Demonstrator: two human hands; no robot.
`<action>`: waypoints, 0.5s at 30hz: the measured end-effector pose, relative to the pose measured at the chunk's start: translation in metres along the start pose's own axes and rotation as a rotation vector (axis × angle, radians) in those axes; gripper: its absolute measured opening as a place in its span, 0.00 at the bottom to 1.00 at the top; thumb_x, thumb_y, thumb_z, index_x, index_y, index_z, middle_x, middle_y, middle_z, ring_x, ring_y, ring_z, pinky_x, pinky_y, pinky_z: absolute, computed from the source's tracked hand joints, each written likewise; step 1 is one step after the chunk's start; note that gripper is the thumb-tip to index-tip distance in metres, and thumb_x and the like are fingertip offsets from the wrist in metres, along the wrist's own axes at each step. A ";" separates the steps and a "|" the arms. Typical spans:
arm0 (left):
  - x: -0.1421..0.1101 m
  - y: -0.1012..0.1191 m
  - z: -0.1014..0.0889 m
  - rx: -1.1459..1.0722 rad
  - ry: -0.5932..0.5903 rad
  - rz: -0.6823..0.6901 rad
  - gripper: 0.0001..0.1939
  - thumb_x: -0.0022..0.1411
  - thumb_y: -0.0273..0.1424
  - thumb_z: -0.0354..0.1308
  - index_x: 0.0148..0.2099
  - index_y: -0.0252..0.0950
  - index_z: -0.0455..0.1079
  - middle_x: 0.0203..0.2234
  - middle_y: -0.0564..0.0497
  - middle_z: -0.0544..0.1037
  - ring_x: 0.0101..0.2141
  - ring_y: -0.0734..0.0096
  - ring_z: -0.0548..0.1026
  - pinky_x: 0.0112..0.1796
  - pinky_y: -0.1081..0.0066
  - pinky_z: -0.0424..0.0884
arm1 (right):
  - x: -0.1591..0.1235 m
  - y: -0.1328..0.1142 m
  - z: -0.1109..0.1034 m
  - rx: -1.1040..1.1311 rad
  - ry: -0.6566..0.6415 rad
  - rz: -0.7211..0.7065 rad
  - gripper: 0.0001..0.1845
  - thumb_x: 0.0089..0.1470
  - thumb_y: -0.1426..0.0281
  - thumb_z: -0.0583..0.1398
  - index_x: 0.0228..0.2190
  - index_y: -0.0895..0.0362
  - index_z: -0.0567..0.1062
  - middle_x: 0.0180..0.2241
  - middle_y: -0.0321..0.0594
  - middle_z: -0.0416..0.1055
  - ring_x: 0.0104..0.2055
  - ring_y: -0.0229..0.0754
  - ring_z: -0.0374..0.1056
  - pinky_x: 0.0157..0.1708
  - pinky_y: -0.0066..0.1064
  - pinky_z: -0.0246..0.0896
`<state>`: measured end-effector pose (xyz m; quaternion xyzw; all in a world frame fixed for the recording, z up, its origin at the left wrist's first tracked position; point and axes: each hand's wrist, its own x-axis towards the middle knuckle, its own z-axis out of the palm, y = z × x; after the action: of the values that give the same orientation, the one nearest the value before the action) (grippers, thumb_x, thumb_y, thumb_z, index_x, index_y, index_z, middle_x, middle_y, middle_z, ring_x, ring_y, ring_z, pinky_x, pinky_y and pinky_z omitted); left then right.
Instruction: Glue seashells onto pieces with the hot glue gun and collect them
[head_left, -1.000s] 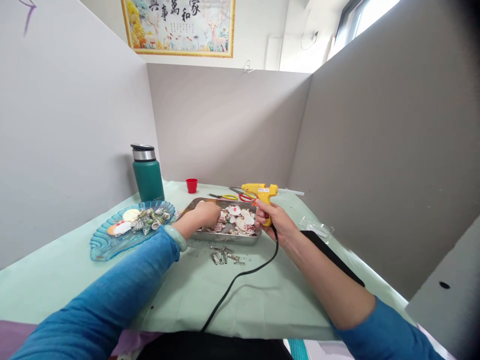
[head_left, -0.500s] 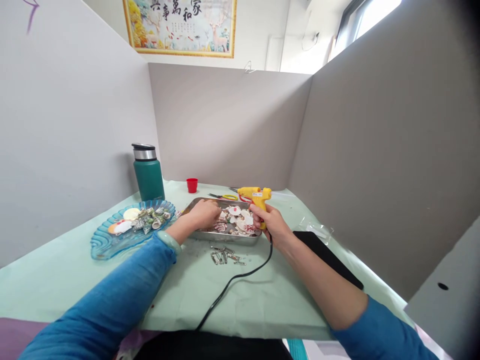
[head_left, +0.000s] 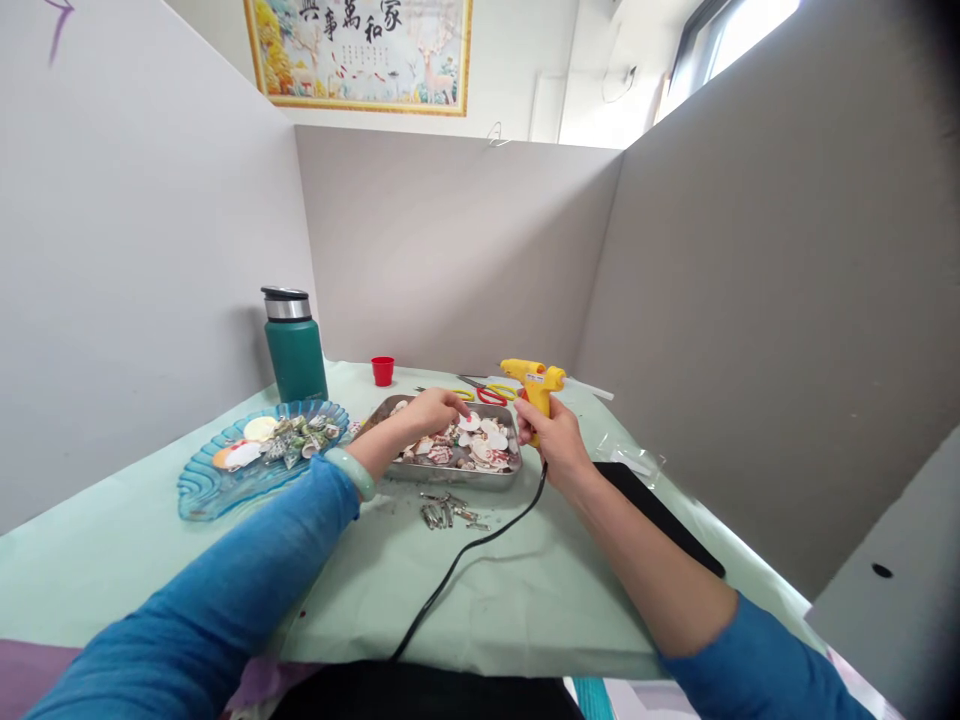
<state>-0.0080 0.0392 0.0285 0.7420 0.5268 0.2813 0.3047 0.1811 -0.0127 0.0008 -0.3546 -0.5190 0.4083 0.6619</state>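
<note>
My left hand [head_left: 435, 411] reaches over a metal tray [head_left: 450, 479] full of seashells [head_left: 442, 452]. Its index finger stretches toward a white shell [head_left: 470, 423] with a red mark; whether the fingertip touches it I cannot tell. The other fingers are partly hidden, and nothing shows in them. At the tray's right side, my right hand [head_left: 559, 440] is closed around the handle of a yellow glue gun [head_left: 534, 378], whose nozzle points left. A black cord [head_left: 469, 548] runs from the gun down to the table's front edge. Several small metal clips [head_left: 450, 511] lie in front of the tray.
A blue glass dish [head_left: 214, 497] with shells stands left, beside a green bottle [head_left: 294, 355]. Behind the tray are a red cup [head_left: 382, 372] and scissors [head_left: 491, 394]. A black flat item [head_left: 660, 518] and clear plastic [head_left: 634, 456] lie right. Grey partitions [head_left: 457, 250] enclose the table.
My left hand has moved right across the tray, its index finger now extended near the marked shell. My right hand has shifted the glue gun right and slightly up, away from the tray.
</note>
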 end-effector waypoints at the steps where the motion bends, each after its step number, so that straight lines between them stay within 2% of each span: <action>1: 0.006 0.004 0.004 0.094 -0.005 0.007 0.11 0.50 0.23 0.53 0.35 0.35 0.75 0.16 0.55 0.69 0.16 0.78 0.62 0.20 0.76 0.58 | 0.000 0.000 0.000 -0.002 0.008 -0.001 0.16 0.43 0.61 0.65 0.29 0.57 0.68 0.18 0.29 0.63 0.17 0.30 0.56 0.18 0.25 0.53; 5: 0.029 0.024 0.028 0.368 -0.041 0.104 0.04 0.47 0.25 0.56 0.24 0.34 0.72 0.15 0.52 0.69 0.21 0.72 0.67 0.25 0.73 0.60 | 0.000 -0.002 0.000 0.003 0.014 0.010 0.15 0.43 0.62 0.65 0.29 0.58 0.68 0.18 0.29 0.63 0.16 0.30 0.56 0.18 0.24 0.52; 7: 0.037 0.031 0.041 0.458 -0.081 0.149 0.05 0.44 0.28 0.60 0.19 0.35 0.68 0.14 0.52 0.67 0.22 0.69 0.68 0.26 0.73 0.62 | 0.000 -0.003 0.000 0.008 0.017 0.016 0.16 0.42 0.62 0.65 0.30 0.58 0.69 0.18 0.29 0.63 0.16 0.30 0.56 0.17 0.24 0.52; 10: 0.046 0.033 0.057 0.569 -0.138 0.188 0.10 0.35 0.27 0.65 0.17 0.36 0.65 0.14 0.54 0.66 0.25 0.65 0.70 0.27 0.72 0.64 | -0.001 -0.005 0.001 0.011 0.020 0.013 0.16 0.41 0.62 0.65 0.30 0.58 0.69 0.17 0.28 0.62 0.16 0.30 0.55 0.17 0.25 0.52; 12: 0.050 0.031 0.060 0.591 -0.158 0.197 0.11 0.32 0.25 0.65 0.17 0.36 0.64 0.14 0.54 0.66 0.26 0.64 0.71 0.28 0.72 0.64 | 0.000 -0.005 0.000 0.009 0.021 0.012 0.16 0.41 0.62 0.65 0.30 0.58 0.69 0.17 0.28 0.62 0.16 0.30 0.55 0.18 0.25 0.53; 15: 0.048 0.024 0.049 0.522 -0.101 0.200 0.10 0.35 0.25 0.64 0.17 0.36 0.64 0.14 0.54 0.66 0.25 0.64 0.71 0.29 0.71 0.65 | 0.000 -0.006 0.001 0.001 0.023 0.013 0.15 0.42 0.62 0.65 0.29 0.58 0.69 0.17 0.28 0.62 0.17 0.30 0.56 0.18 0.25 0.53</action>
<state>0.0569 0.0711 0.0189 0.8567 0.4897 0.1276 0.0998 0.1816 -0.0154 0.0059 -0.3624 -0.5090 0.4087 0.6652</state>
